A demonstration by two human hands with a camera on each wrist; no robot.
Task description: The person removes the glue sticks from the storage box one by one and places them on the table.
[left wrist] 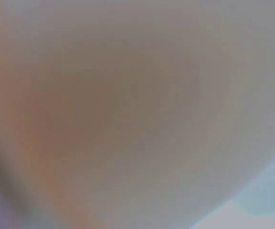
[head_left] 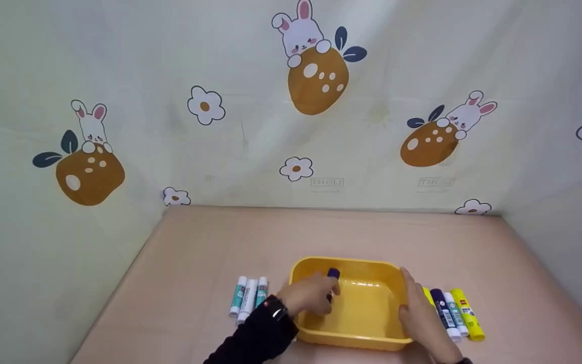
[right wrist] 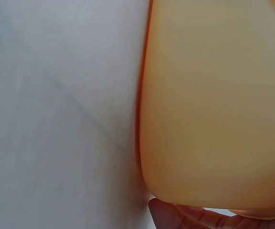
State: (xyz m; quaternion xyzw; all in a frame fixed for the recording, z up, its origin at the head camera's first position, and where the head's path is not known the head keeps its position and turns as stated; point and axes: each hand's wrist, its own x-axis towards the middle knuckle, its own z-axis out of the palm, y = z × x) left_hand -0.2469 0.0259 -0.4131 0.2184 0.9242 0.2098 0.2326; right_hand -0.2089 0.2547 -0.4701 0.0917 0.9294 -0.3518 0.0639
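A yellow plastic bin (head_left: 367, 341) stands on the table. My left hand (head_left: 311, 294) reaches inside its left part and pinches a dark purple glue stick (head_left: 333, 273); the fingers hide most of the stick. At the bin's right wall, my right hand (head_left: 420, 316) grips the rim, thumb on the inner side. The right wrist view shows the bin's side (right wrist: 214, 105) close up, with fingers (right wrist: 195, 217) at its lower edge. A blurred pale surface fills the left wrist view, so no grip detail shows there.
Left of the bin lie several white and teal glue sticks (head_left: 248, 298). Right of it are a dark purple glue stick (head_left: 442, 308), a teal one (head_left: 455, 313) and yellow ones (head_left: 468, 314), one partly behind the right hand. A patterned curtain (head_left: 245, 151) encloses the pinkish table (head_left: 230, 232).
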